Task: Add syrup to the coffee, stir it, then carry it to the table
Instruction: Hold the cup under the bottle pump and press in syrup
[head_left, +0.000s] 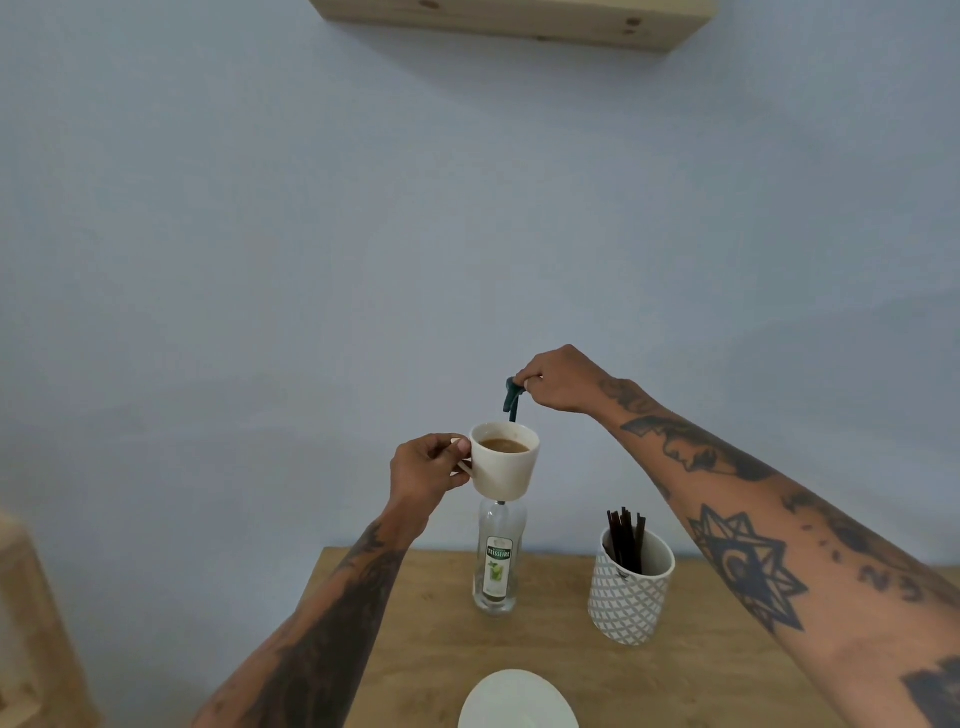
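Observation:
My left hand (428, 467) grips the handle of a white cup (505, 467) of milky coffee and holds it in the air, right under the dark green pump head (511, 395) of a clear syrup bottle (497, 561). The bottle stands upright on the wooden counter (415, 639), and the cup hides its neck. My right hand (558, 382) sits on top of the pump, fingers curled over it. The spout points down toward the cup's far rim.
A white patterned holder (631, 592) with several dark stir sticks (626, 538) stands right of the bottle. A white saucer (518, 701) lies at the counter's near edge. A wooden shelf (519, 21) hangs on the pale wall above. Pale wooden furniture (31, 623) is at the far left.

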